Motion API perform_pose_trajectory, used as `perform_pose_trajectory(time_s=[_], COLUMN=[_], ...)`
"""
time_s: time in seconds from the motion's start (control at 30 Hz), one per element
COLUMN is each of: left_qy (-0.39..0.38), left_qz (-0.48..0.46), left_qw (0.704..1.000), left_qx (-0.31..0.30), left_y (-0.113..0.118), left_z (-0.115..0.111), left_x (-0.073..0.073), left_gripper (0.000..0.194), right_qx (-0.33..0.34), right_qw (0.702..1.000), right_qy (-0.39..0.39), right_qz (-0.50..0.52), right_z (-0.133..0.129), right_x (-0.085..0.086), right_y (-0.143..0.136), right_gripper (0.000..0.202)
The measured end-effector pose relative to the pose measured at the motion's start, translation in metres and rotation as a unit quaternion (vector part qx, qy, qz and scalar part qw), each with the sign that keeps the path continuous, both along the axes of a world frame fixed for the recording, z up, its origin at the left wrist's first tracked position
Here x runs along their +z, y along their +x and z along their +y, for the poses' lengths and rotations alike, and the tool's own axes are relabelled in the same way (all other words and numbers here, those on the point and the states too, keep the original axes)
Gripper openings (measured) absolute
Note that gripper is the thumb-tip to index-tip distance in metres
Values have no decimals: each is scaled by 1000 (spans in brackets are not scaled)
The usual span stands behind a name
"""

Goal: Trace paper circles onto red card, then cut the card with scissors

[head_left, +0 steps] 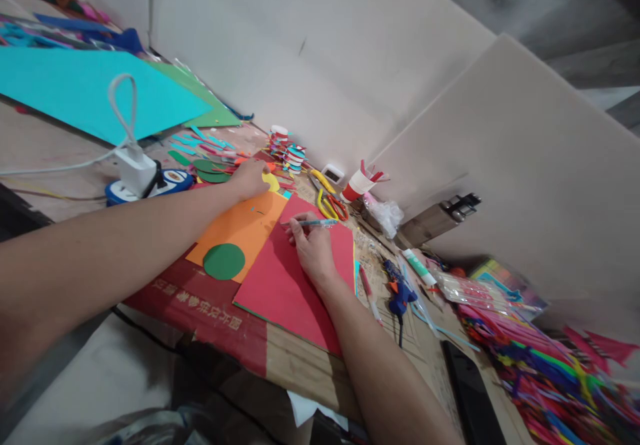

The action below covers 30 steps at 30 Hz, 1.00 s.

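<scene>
A green paper circle [224, 261] lies near the orange paper sheet's [255, 231] front edge; the left hand [251, 179] touches a yellow paper piece [272, 182], grip unclear; the right hand [313, 248] clasps a bluish pen [320, 223] over a red paper sheet [285, 285] near the counter's [305, 365] front edge.

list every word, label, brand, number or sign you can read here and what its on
None reads clearly enough to quote.
Red strip at the near table edge: pale Chinese-style characters, too blurred to read.
Clear packet: reddish marks, too blurred.
Green-and-white tube: any label is too small.
Pen in the right hand: no legible marking.
</scene>
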<state>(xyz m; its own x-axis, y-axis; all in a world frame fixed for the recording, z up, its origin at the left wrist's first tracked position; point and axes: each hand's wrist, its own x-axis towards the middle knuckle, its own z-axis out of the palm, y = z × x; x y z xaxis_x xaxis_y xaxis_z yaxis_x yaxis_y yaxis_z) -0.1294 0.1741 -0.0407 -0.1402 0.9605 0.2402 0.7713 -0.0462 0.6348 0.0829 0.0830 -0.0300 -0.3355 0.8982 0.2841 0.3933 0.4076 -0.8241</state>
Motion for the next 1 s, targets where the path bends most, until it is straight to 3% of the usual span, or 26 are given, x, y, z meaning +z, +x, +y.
perform_pose_trajectory(time_s=[1.0], left_qy=[-6], left_qz=[78], left_qw=[997], left_qx=[6], left_y=[1], left_z=[0], left_x=[1], left_gripper=[38], right_qx=[7], right_qw=[997], right_qy=[22], right_qz=[-73], right_z=[1], right_x=[2], right_y=[-1], right_gripper=[18])
